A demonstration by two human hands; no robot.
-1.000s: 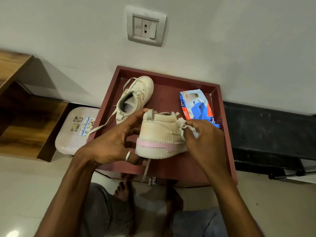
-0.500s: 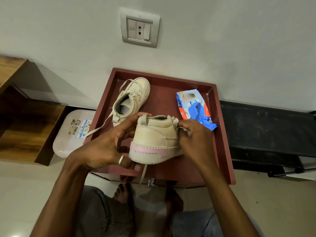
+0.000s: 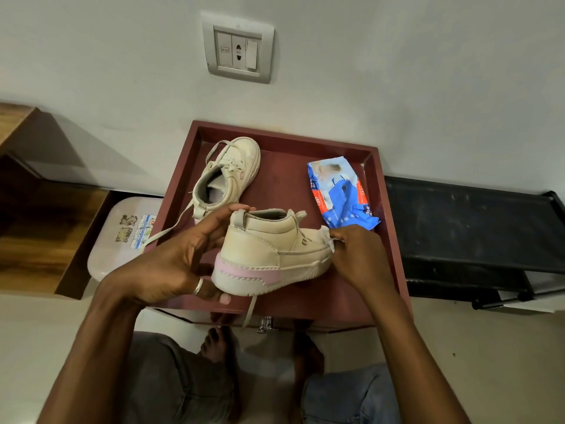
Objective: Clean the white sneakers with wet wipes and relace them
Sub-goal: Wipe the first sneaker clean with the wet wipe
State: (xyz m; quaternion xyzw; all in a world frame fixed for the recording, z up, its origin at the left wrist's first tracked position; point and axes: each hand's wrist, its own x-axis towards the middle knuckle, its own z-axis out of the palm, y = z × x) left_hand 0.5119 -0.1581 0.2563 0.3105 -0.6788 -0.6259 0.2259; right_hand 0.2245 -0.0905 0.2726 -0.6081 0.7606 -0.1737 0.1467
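My left hand grips the heel of a cream sneaker with a pink sole patch, holding it side-on above the maroon tray. A lace end dangles below its sole. At the sneaker's toe, my right hand pinches a crumpled white wet wipe against the upper. The second sneaker lies at the tray's back left, its lace trailing over the tray's left rim. A blue and white wet wipe pack lies at the tray's back right.
The tray sits against a white wall with a switch plate. A pale plastic stool and wooden shelving stand to the left. A black rack is on the right. My knees and bare feet show below the tray.
The sneaker has turned so more of its side and toe shows. My right hand with the wipe has slid from the collar area forward to the toe.
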